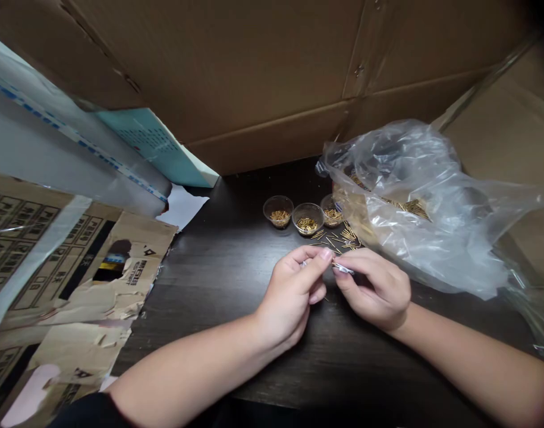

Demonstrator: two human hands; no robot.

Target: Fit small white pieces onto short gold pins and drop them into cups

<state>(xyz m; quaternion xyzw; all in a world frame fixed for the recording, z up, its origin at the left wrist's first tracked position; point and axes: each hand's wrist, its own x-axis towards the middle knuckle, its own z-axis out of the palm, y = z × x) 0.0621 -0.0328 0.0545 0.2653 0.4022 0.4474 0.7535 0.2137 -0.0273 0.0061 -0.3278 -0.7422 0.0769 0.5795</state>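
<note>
My left hand (293,285) is closed, its thumb pressed against the curled fingers in a pinch. What sits in that pinch is mostly hidden, though a bit of white shows behind the thumb. Fingertip to fingertip with it, my right hand (376,285) grips a small white piece (343,268) between thumb and fingers. Just beyond the hands, several thin brass-coloured pins (336,239) lie loose on the dark table (218,267). Behind them stand three small clear cups, a left one (278,201), a middle one (308,209) and a right one (329,202), each with short brass-coloured pieces inside.
A crumpled clear plastic bag (450,220) with more brass-coloured pins (414,207) spreads over the right side. Cardboard walls (263,71) rise at the back and right. Torn printed cardboard (97,279) borders the left edge, near a light-blue printed card (151,142).
</note>
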